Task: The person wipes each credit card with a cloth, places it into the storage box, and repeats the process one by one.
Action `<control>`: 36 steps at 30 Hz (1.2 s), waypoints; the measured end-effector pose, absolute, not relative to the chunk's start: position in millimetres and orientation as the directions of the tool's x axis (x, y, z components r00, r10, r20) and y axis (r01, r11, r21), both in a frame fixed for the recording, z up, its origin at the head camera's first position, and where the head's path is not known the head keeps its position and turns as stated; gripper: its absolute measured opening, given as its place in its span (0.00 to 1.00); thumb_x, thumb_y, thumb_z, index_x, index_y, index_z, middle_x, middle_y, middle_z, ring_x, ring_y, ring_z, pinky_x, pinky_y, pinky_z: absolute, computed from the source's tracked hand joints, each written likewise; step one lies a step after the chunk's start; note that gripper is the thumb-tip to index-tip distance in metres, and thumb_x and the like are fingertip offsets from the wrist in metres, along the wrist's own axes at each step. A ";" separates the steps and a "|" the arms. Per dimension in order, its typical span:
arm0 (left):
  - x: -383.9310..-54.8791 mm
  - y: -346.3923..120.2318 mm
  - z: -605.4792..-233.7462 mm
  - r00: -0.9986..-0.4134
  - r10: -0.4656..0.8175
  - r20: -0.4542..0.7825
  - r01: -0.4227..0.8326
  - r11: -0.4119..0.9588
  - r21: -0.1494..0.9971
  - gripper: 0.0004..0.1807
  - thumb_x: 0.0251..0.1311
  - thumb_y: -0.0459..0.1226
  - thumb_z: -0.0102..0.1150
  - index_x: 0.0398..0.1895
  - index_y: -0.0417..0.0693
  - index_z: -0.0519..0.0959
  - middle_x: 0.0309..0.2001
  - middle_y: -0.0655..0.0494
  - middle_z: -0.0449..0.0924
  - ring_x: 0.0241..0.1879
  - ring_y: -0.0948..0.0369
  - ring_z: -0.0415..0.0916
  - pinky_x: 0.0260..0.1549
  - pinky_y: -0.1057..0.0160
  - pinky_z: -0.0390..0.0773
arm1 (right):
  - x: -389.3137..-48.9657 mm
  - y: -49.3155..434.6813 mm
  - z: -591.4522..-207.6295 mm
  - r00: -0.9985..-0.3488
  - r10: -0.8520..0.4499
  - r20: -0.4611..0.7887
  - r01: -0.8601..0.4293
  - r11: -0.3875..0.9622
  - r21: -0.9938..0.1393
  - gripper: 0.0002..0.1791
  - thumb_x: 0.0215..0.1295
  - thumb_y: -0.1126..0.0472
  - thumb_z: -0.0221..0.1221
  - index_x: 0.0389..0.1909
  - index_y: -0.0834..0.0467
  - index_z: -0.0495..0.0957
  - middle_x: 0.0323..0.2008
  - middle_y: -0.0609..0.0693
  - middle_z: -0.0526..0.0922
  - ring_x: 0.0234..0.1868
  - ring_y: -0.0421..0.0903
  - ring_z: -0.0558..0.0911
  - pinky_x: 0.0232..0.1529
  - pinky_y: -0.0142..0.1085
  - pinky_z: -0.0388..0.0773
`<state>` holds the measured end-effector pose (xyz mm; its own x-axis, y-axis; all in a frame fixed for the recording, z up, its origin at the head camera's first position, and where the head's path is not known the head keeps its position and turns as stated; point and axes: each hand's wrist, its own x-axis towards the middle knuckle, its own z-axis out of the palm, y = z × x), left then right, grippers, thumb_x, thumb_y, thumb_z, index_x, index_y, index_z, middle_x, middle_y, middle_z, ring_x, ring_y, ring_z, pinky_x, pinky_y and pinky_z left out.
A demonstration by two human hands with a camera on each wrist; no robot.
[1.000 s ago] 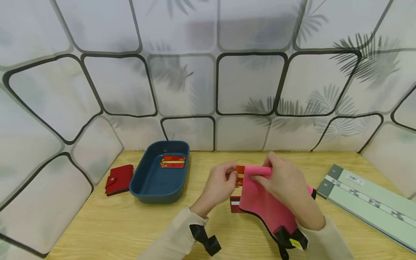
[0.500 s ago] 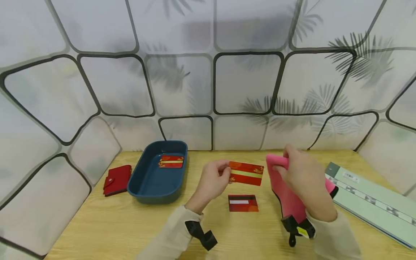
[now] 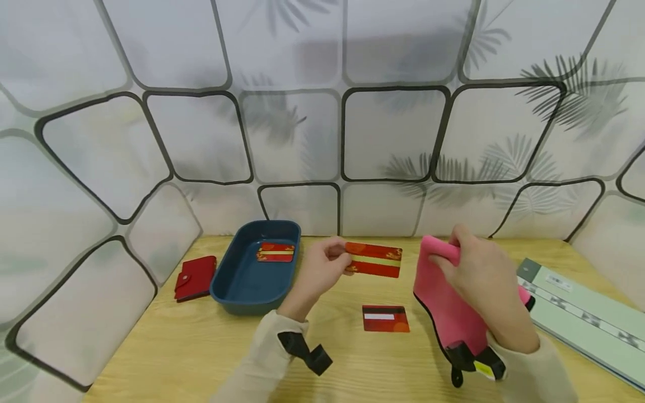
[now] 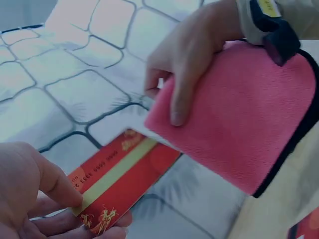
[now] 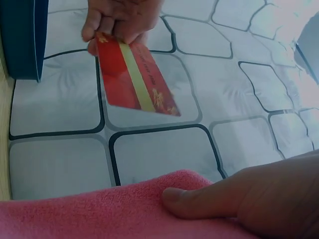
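My left hand pinches one end of a red card with a pale gold stripe, thumb on its face, held over the table. To the right, my right hand grips a folded pink cloth with black edging, its thumb lying on the near face in the right wrist view. The cloth hangs down toward the wrist. Below the held card, a second red card lies face down on the table, its dark strip and white panel showing. Another red card with a gold stripe lies in the blue tray.
A red snap wallet lies left of the tray. At the right a pale green folder with a patterned band lies slanted on the wooden table. A patterned curtain-like backdrop rises behind the table.
The cloth and right hand have drawn away to the right, exposing the card in the left hand and the one on the table. The left hand has shifted slightly left with its card.
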<state>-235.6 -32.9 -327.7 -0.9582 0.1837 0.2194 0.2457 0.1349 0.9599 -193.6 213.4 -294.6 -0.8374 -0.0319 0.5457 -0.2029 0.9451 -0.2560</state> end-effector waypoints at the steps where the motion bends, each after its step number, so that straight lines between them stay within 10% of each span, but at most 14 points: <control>1: -236.0 -36.7 -325.4 -0.960 0.176 0.219 0.242 0.125 0.962 0.11 0.59 0.24 0.53 0.43 0.32 0.80 0.35 0.37 0.83 0.28 0.59 0.82 0.33 0.58 0.84 | -193.4 214.3 -294.1 -0.835 -0.036 0.549 -0.209 0.944 -0.256 0.19 0.49 0.58 0.71 0.30 0.58 0.68 0.14 0.50 0.70 0.17 0.50 0.69 0.17 0.38 0.60; 15: -269.0 -138.9 -311.2 -0.982 -0.056 0.179 0.147 0.357 0.923 0.16 0.67 0.27 0.47 0.56 0.31 0.72 0.46 0.34 0.80 0.36 0.57 0.81 0.39 0.58 0.83 | -195.1 217.6 -286.0 -0.873 -0.077 0.482 -0.253 0.916 -0.311 0.18 0.52 0.55 0.69 0.31 0.58 0.69 0.17 0.49 0.70 0.20 0.49 0.69 0.22 0.36 0.60; 20: -279.4 -162.4 -300.3 -0.970 -0.007 0.245 0.193 0.598 0.778 0.20 0.63 0.25 0.43 0.59 0.32 0.62 0.31 0.36 0.78 0.28 0.52 0.80 0.29 0.60 0.81 | -190.8 216.7 -286.9 -0.884 -0.069 0.462 -0.246 0.909 -0.336 0.18 0.53 0.55 0.69 0.31 0.58 0.69 0.17 0.49 0.69 0.20 0.48 0.69 0.22 0.36 0.60; 28: -319.2 -173.0 -323.8 -1.000 0.010 0.024 0.022 0.812 0.584 0.12 0.53 0.21 0.49 0.40 0.30 0.77 0.43 0.33 0.78 0.33 0.48 0.80 0.24 0.63 0.82 | -191.0 219.8 -286.0 -0.904 -0.065 0.423 -0.226 0.912 -0.343 0.17 0.55 0.56 0.67 0.34 0.59 0.69 0.19 0.50 0.72 0.21 0.49 0.71 0.22 0.36 0.63; 36: -342.7 -175.9 -343.6 -0.974 0.116 -0.194 -0.048 0.733 0.678 0.19 0.56 0.21 0.54 0.53 0.26 0.75 0.53 0.29 0.76 0.42 0.43 0.82 0.39 0.54 0.83 | -189.2 222.4 -284.8 -0.908 -0.036 0.418 -0.208 0.905 -0.372 0.16 0.55 0.56 0.67 0.35 0.58 0.70 0.20 0.51 0.73 0.22 0.49 0.71 0.22 0.36 0.62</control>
